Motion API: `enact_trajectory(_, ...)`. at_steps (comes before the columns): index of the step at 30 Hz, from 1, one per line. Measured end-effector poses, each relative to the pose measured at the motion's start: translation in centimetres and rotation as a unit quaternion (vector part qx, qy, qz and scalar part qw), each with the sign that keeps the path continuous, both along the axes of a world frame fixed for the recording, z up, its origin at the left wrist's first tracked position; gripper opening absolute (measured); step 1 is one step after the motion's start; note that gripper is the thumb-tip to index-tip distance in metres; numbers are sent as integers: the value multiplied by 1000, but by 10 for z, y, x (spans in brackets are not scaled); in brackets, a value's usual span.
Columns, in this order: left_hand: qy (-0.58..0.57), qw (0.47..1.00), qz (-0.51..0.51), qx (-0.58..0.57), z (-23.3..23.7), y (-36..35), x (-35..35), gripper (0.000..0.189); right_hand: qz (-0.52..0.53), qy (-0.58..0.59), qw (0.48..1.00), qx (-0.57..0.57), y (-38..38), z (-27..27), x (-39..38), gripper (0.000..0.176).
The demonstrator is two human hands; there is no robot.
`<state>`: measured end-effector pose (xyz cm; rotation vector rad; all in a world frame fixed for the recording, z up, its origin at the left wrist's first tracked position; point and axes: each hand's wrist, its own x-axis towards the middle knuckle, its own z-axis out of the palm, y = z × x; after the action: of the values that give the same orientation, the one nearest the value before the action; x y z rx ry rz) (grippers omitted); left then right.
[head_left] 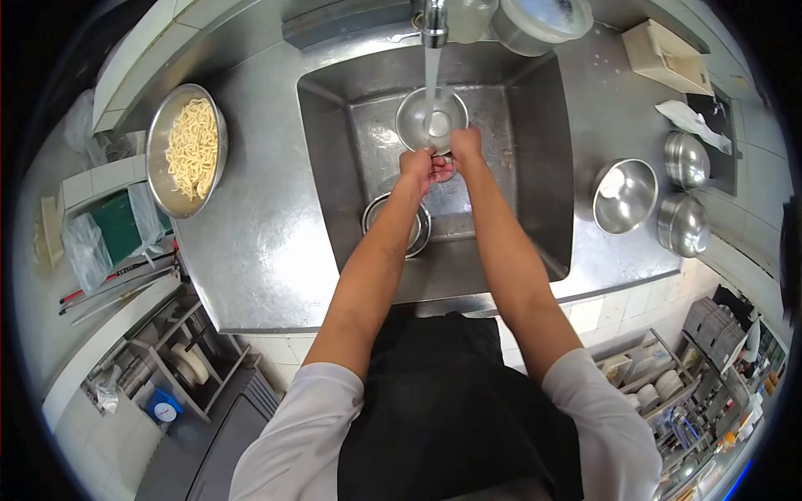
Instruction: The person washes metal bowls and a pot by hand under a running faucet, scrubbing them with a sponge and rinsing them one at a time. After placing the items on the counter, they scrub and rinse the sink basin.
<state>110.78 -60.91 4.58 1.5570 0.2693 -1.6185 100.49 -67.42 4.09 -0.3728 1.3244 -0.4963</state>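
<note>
Water runs from the faucet [434, 32] into a round metal bowl [409, 125] over the sink [535, 167]. My right hand [466, 144] is closed on the bowl's near right rim. At the near left rim, my left hand [426, 165] has its fingers curled under the bowl's edge, palm side partly up. Whether those fingers grip the rim is hard to make out. Below, on the sink floor, a second round metal vessel [424, 235] is partly covered by my left forearm.
A colander of noodles [192, 150] stands on the left counter. On the right counter are a metal bowl [625, 196], two upturned bowls [687, 160] [683, 225] and a beige bin [664, 58]. White tubs [543, 25] sit behind the sink.
</note>
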Motion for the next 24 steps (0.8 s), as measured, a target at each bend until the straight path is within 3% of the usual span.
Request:
enact_trajectory(1,0,1000,-6,7,3,0,6,24,126,149,972,-134,-7,-1,6,45)
enact_trajectory(2,-4,1000,1,24,-7,-4,20,25,246,289,887,-263,-12,-2,11,46)
enact_trajectory(3,-5,1000,9,28,-10,-8,34,25,253,285,886,-262,-10,13,13,46)
enact_trajectory(4,-273,950,-152,-5,-9,-12,47,25,298,316,856,-280,-5,42,12,46)
enact_trajectory(5,-512,805,-299,-32,-5,-17,57,26,342,345,822,-297,-2,65,12,45)
enact_trajectory(7,-553,757,-342,-62,23,-35,60,32,332,322,833,-304,1,81,11,45)
enact_trajectory(8,-550,761,-340,-57,27,-43,59,32,310,302,846,-311,1,83,10,45)
enact_trajectory(9,-617,690,-312,-213,29,-50,59,27,316,301,844,-311,-4,77,9,45)
enact_trajectory(10,-663,595,-276,-360,35,-55,58,23,369,313,811,-329,-12,68,10,45)
enact_trajectory(11,-664,598,-275,-355,41,-58,55,23,419,322,775,-346,-16,60,9,44)
enact_trajectory(12,-670,556,-358,-337,51,-62,53,25,424,319,775,-344,-17,54,5,44)
enact_trajectory(13,-671,507,-438,-319,56,-64,54,28,344,346,787,-376,-18,50,0,42)
enact_trajectory(14,-676,513,-456,-270,62,-66,58,23,260,371,793,-408,-19,46,-1,40)
enact_trajectory(15,-677,511,-455,-272,57,-65,62,23,258,372,792,-410,-13,37,-1,40)
enact_trajectory(17,-615,703,-340,-110,30,-57,64,23,-15,334,895,-294,3,12,2,34)
enact_trajectory(18,-566,761,-301,-101,10,-45,60,29,-2,412,859,-304,13,8,4,28)
enact_trajectory(19,-513,813,-261,-89,-2,-32,55,36,-6,412,858,-305,19,-5,2,28)
enact_trajectory(20,-347,919,-161,-100,8,-19,44,48,3,421,857,-299,27,-22,0,30)
enact_trajectory(21,-164,979,-52,-106,19,-4,32,62,13,428,855,-293,30,-30,0,31)
enact_trajectory(22,-164,979,-51,-107,24,11,26,62,13,427,855,-295,30,-30,-2,31)
enact_trajectory(24,-13,992,52,-118,24,35,18,78,122,431,848,-283,28,-24,-8,28)
